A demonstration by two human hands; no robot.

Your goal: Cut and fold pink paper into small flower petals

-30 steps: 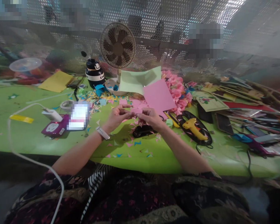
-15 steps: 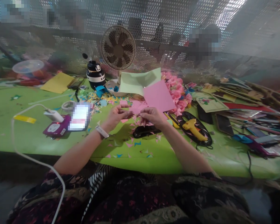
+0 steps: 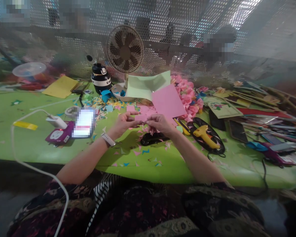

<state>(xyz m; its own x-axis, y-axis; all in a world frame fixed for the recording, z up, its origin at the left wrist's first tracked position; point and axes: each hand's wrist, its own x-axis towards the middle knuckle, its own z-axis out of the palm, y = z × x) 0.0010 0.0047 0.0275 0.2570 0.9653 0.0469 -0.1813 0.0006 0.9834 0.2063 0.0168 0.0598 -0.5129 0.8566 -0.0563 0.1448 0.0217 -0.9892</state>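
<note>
The left hand (image 3: 122, 125) and the right hand (image 3: 160, 124) have their fingers closed on a small pink paper (image 3: 141, 118) (it is partly hidden), and it is above the green tabletop (image 3: 138, 172), near the black stapler-like object (image 3: 153, 139).

- 1 fan (image 3: 125, 49), standing towards the back, over from me
- 1 black bottle (image 3: 101, 82), white-banded, just left of the fan
- 1 bright-screened phone (image 3: 83, 123), nearer and left of the fan
- 1 clear tub (image 3: 29, 69), well left of the fan
</note>
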